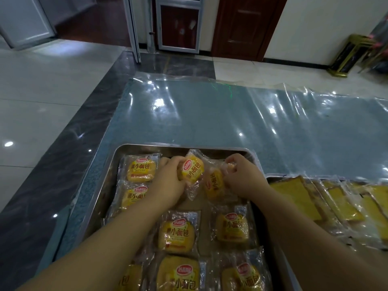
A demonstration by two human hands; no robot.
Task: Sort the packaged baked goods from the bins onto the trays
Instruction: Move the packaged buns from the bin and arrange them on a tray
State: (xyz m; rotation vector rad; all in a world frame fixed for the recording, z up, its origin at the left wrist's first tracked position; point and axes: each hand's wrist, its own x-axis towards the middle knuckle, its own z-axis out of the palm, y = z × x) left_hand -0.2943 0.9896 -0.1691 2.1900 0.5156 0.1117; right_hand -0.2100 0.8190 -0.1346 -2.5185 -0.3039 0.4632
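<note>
A steel tray point(134, 148) sits in front of me with several clear-wrapped yellow small breads laid in rows. My left hand point(168, 181) grips one wrapped bread point(192, 169), tilted up over the tray's far middle. My right hand point(243, 177) pinches the wrapper of a second bread point(214, 183) lying beside it near the far right corner. The two packets touch each other. A second tray point(273, 179) at the right holds several flat packets of yellow cake slices point(340, 204).
Both trays stand on a blue table under a shiny clear plastic sheet point(210, 114). Beyond it lie a dark and white tiled floor, a brown door point(241, 28) and a gold-framed stand point(348, 55) at the far right. No bin shows in view.
</note>
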